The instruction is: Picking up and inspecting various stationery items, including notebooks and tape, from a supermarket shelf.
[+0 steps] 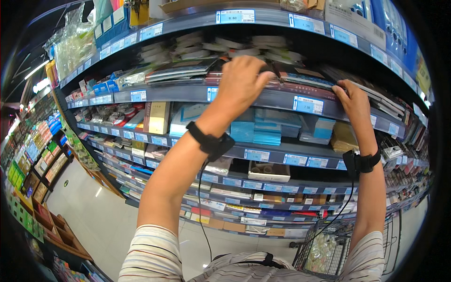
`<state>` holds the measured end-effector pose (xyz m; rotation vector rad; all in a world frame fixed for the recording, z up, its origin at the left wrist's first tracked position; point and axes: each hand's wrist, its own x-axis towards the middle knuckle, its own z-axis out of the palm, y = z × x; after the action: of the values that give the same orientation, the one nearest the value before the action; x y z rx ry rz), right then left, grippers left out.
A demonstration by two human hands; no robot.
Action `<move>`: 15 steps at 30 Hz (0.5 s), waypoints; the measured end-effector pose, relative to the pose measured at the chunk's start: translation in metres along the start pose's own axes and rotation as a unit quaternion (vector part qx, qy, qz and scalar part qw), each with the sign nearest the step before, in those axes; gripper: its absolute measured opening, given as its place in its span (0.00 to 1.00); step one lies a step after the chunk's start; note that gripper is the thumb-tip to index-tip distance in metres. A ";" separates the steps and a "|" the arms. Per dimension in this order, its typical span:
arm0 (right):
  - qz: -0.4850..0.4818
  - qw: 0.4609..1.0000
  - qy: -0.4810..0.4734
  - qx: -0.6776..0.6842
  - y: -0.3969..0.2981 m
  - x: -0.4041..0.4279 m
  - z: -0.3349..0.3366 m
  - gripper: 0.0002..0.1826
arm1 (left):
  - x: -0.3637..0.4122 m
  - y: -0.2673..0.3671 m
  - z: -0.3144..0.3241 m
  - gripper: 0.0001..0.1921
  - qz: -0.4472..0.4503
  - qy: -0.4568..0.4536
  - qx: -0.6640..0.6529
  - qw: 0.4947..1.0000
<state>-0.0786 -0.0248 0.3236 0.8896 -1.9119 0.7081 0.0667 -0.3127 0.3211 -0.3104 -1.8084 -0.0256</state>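
Note:
On the upper shelf, stacks of dark-covered notebooks (303, 75) lie flat behind the shelf edge. My left hand (243, 79) is over the middle stacks with its fingers curled; whether it grips anything is hidden. At the right corner of the dark notebooks, my right hand (350, 93) has its thumb and fingers at their edge; a firm hold cannot be made out. Blurred white packs (218, 46) lie piled behind the notebooks. Reddish-brown books (310, 90) show beneath the dark ones. Both wrists wear black straps with small devices and cables.
Blue-and-white packs (267, 128) fill part of the shelf below, beside a gold box (159, 118). An open white carton (269, 172) stands lower down. A wire shopping cart (327, 246) is near my right side. Blue folders (398, 35) stand at the upper right.

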 end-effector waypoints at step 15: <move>0.054 0.957 -0.037 0.284 -0.077 -0.053 -0.006 0.12 | -0.029 -0.102 -0.122 0.29 -0.113 -0.224 0.228 0.941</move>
<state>0.0050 -0.0484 0.2887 1.1741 -1.8582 1.3485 0.1662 -0.4391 0.3407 0.2447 -2.2250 0.3231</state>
